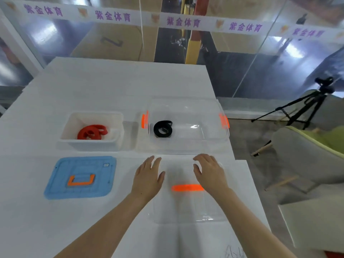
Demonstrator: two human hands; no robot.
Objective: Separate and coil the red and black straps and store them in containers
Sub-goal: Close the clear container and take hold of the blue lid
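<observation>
The coiled red strap lay inside the white opaque plastic bin at the far left of the white table. The coiled black strap sat at the left end of the clear plastic container just to the right of that bin, between the container's two orange latches.

Nearer to you lay a clear plastic lid with a flat orange handle across its middle, and you had both hands out over its far half. Your left hand was palm down at the lid's left side, its fingers straight and close together, pointing toward the clear container, with the thumb held out to the right. Your right hand was palm down at the lid's far right corner, its fingers loosely bent and slightly parted, pinching nothing. Whether either palm pressed on the lid or hung just above it could not be told. Both forearms were bare and reached forward from the near edge, angled inward.

A blue plastic lid with its own orange handle lay flat to your left, in front of the white bin. A black tripod stood on the floor off to the right.
</observation>
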